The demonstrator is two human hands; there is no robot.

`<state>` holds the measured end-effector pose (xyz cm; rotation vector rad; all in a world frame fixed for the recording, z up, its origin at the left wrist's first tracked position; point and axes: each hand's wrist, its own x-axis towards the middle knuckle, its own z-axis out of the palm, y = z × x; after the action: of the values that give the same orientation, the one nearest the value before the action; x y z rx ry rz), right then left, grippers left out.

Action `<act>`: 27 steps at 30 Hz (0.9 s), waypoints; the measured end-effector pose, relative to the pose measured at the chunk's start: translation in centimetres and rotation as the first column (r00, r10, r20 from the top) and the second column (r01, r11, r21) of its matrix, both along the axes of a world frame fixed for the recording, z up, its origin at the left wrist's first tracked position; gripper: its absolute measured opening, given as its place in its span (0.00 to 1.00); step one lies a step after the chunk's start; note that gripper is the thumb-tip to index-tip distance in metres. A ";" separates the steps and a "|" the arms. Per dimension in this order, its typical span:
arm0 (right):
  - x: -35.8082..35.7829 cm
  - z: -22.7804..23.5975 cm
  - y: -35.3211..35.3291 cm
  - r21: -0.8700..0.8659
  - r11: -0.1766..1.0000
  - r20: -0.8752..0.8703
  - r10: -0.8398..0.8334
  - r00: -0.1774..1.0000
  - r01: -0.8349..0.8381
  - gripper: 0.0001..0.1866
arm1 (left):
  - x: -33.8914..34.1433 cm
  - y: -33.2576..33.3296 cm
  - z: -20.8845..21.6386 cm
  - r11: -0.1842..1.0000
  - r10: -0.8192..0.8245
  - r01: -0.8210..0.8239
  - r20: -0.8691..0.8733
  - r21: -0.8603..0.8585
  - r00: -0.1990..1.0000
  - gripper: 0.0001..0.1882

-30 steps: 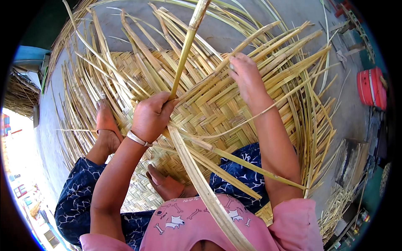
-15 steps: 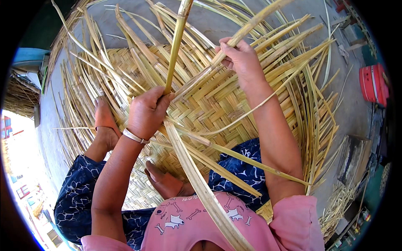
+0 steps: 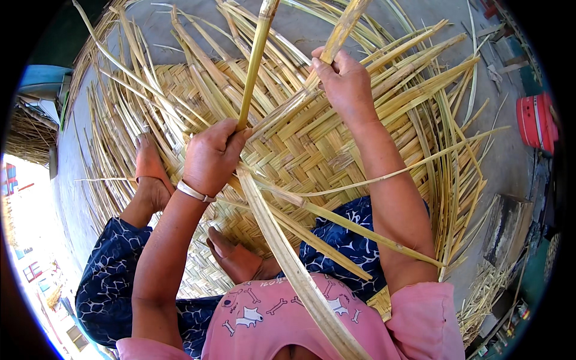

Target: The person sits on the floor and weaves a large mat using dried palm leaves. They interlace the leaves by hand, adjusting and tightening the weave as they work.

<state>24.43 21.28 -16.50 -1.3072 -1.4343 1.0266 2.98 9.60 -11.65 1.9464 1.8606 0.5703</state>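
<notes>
My left hand point(image 3: 215, 153) is closed around a split cane strip point(image 3: 256, 66) that stands up away from me, at the edge of a woven cane mat point(image 3: 300, 150). From just below that fist a wide pale strip point(image 3: 288, 258) runs down across my pink shirt. My right hand point(image 3: 347, 81) pinches a broad flat cane strip point(image 3: 342, 30) between thumb and fingers. That strip is bent upward at the pinch; its lower part slants down toward my left hand. The strip's underside and several fingertips are hidden.
Loose strip ends point(image 3: 447, 180) fan out around the mat. My sandalled feet point(image 3: 237, 258) rest on it at the left. A red case point(image 3: 536, 123) stands on the grey floor at the right, near a wooden block point(image 3: 507, 228). A blue object point(image 3: 45, 78) is at far left.
My right hand has shifted slightly right and down, and its strip now bends more steeply upward. A thin strip over my right forearm has swung outward. My left hand stays almost in place.
</notes>
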 end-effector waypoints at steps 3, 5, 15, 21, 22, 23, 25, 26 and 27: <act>0.1 0.1 0.0 -0.015 1.000 0.009 0.002 1.000 -0.002 0.10 | 0.0 0.0 -0.1 1.000 0.013 -0.013 0.020 -0.003 1.000 0.07; 0.1 0.3 0.0 -0.009 1.000 0.065 0.000 0.998 0.000 0.10 | 0.0 -0.1 -0.2 1.000 0.020 -0.020 0.032 -0.004 0.999 0.07; 0.4 2.0 -0.5 -0.235 0.967 -0.305 0.023 0.952 -0.099 0.09 | 0.0 0.2 -0.3 0.999 0.024 -0.024 0.023 -0.031 0.999 0.07; 1.2 4.4 -2.2 -0.168 0.940 -0.385 0.215 0.897 -0.297 0.12 | 0.6 1.3 0.1 0.989 0.039 -0.037 0.007 -0.145 0.999 0.16; 1.2 4.6 -2.4 -0.147 0.936 -0.358 0.250 0.900 -0.319 0.12 | 0.7 1.5 0.1 0.988 0.022 -0.023 -0.011 -0.150 1.000 0.17; 1.5 4.5 -2.4 -0.141 0.920 -0.345 0.301 0.889 -0.366 0.12 | 0.8 1.7 0.2 0.988 0.002 -0.006 -0.029 -0.155 1.000 0.17; 1.8 4.8 -2.7 -0.123 0.899 -0.322 0.365 0.874 -0.421 0.13 | 0.9 2.0 0.2 0.982 -0.050 0.038 -0.062 -0.186 0.997 0.18; 1.9 4.9 -2.8 -0.114 0.887 -0.311 0.395 0.864 -0.447 0.13 | 1.0 2.2 0.2 0.975 -0.084 0.067 -0.076 -0.211 0.993 0.18; 2.0 5.1 -2.9 -0.137 0.879 -0.316 0.398 0.861 -0.456 0.13 | 0.9 2.4 0.1 0.967 -0.118 0.094 -0.090 -0.237 0.989 0.18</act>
<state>26.44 18.40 -11.36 -0.9428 -1.4571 1.6302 3.92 12.01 -11.51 1.9358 1.7799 0.2108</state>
